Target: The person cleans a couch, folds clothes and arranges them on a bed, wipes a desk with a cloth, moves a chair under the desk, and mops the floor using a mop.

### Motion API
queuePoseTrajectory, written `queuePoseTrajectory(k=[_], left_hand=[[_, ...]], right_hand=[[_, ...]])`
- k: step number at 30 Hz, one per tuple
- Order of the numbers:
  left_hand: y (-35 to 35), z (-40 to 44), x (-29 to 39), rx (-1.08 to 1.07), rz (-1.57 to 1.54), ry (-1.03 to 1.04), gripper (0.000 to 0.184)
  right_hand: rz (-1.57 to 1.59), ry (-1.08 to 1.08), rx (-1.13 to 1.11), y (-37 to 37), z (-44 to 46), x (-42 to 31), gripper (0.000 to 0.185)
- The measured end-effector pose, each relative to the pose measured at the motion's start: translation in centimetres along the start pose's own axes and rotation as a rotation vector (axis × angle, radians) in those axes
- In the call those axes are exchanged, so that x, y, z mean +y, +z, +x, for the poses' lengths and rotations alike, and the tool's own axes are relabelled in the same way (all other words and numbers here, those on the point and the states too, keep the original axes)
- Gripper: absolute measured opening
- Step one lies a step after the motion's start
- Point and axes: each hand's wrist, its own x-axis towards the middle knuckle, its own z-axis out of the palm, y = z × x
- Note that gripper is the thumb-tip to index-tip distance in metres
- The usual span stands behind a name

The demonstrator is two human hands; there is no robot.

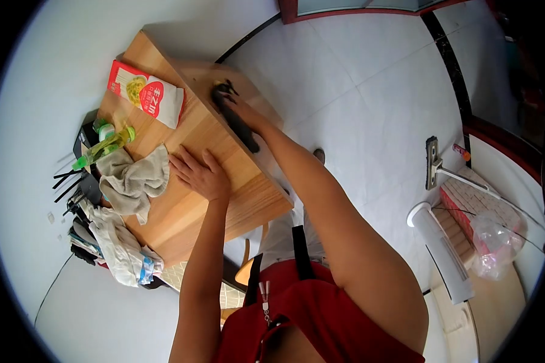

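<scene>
- The person's right hand reaches down past the far edge of the wooden table, its fingers at the upper end of a long black thing.
- That black thing stands or lies alongside the table, lower than the top; what it is cannot be told. Its upper end is next to the fingertips, and the rest runs from beneath the hand toward the table's near corner.
- The right fingers are partly bent and look to be touching the black thing; whether they close around it or only rest on it cannot be told.
- The left hand lies palm down on the table, fingers stretched out and a little apart, thumb away from them, with hold of nothing.
- The black thing is beyond the left fingers, on the other side of the table's edge and apart from them.
- A crumpled grey cloth lies just beside the left fingertips.
- Farther up the table is a red and white packet, flat on the wood.
- A bottle of yellowish liquid with a green end is near the cloth, by the wall.
- Across the floor, well apart from both hands, are a mop and a clear plastic bag.
</scene>
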Motion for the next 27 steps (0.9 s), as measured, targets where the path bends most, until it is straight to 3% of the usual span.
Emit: queuePoseTrajectory(k=[2, 4, 7, 11, 13, 16, 20, 23, 25, 27], left_hand=[[0.1, 0.0, -0.2, -0.005, 0.003, 0.002, 0.064], [0.1, 0.1, -0.1, -0.008, 0.018, 0.006, 0.064], [0.3, 0.1, 0.0, -0.012, 0.05, 0.008, 0.064], [0.2, -0.1, -0.3, -0.017, 0.047, 0.021, 0.064], [0.4, 0.0, -0.4, -0.011, 0.05, 0.019, 0.064], [0.7, 0.0, -0.6, -0.019, 0.064, 0.011, 0.065], [0.4, 0.0, -0.5, -0.029, 0.056, 0.01, 0.065], [0.4, 0.0, -0.5, -0.026, 0.059, 0.016, 0.065], [0.4, 0.0, -0.4, -0.024, 0.055, 0.016, 0.065], [0.4, 0.0, -0.2, -0.019, 0.047, 0.008, 0.064]], right_hand=[[0.036, 0.166, -0.049, -1.3, -4.6, 3.0, 0.055], [0.208, 0.486, -0.063, -2.4, -8.7, 3.4, 0.054], [0.317, 0.521, -0.009, -3.1, -11.4, -3.1, 0.053], [0.269, 0.023, -0.074, -2.4, -5.5, -10.6, 0.048], [0.277, -0.113, -0.101, -1.6, -0.4, -9.7, 0.047], [0.291, -0.033, -0.074, -0.6, 4.7, -7.5, 0.045], [0.291, 0.302, 0.017, -1.3, 2.1, -2.6, 0.049], [0.054, 0.332, 0.143, -0.1, -6.2, 9.3, 0.053], [0.309, 0.661, 0.18, -1.1, -11.5, 8.2, 0.052], [0.447, 0.649, 0.144, -1.4, -14.5, 5.3, 0.051]])
